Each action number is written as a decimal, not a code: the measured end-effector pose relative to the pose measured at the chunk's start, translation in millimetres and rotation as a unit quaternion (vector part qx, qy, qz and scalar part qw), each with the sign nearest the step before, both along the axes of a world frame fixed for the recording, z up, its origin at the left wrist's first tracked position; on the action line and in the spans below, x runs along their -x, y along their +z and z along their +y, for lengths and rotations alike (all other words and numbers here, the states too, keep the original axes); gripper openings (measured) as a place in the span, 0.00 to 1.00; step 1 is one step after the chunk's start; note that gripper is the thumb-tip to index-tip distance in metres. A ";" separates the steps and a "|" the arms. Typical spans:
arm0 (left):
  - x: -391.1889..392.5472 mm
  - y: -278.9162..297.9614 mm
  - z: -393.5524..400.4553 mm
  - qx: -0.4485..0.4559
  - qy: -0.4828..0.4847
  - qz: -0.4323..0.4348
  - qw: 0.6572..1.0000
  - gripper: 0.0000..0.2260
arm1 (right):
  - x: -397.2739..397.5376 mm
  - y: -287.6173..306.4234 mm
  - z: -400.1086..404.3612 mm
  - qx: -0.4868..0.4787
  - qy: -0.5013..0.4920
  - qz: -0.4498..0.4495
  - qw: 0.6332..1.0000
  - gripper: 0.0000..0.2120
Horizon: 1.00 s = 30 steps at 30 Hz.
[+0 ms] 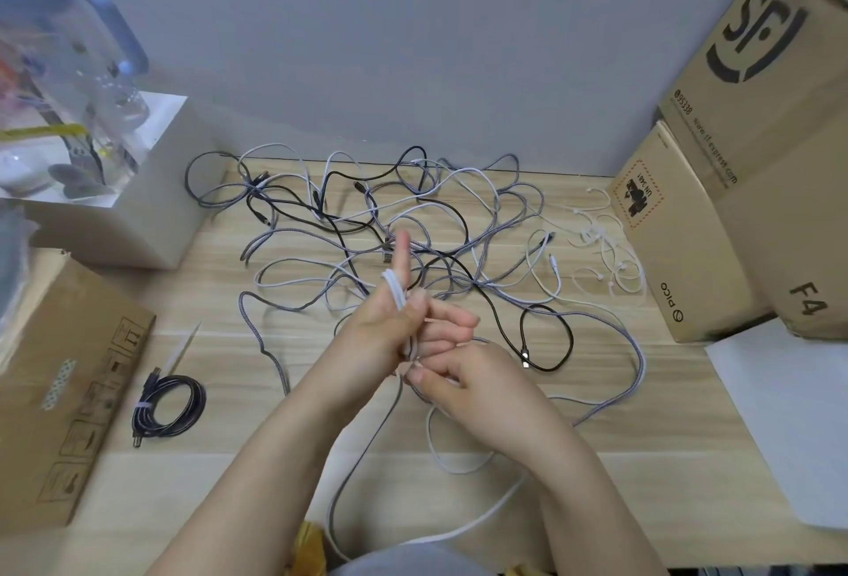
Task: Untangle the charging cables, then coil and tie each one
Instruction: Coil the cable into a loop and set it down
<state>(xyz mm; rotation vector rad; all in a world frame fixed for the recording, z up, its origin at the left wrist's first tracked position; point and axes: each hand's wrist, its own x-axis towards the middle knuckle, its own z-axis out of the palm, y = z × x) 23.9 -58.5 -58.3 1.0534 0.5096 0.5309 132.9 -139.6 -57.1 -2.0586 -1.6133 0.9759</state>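
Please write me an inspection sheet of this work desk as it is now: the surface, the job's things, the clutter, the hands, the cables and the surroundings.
Surface: light wooden desk.
Job's things: one dark coiled cable, tied with a pale band, lies at the left; white cable ties lie at the right.
Clutter: white sheet at the right edge.
Hands: left hand holds white cable loops wound round its fingers; right hand pinches the same cable just below.
Cables: tangled cables, grey, white and black, lie across the desk's middle.
Surroundings: cardboard boxes right, another cardboard box left, grey wall behind.
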 end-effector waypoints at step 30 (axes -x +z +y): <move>7.1 3.8 2.5 0.188 -0.044 -0.211 0.958 0.30 | 5.2 -15.1 9.8 -0.037 -0.136 0.316 0.938 0.18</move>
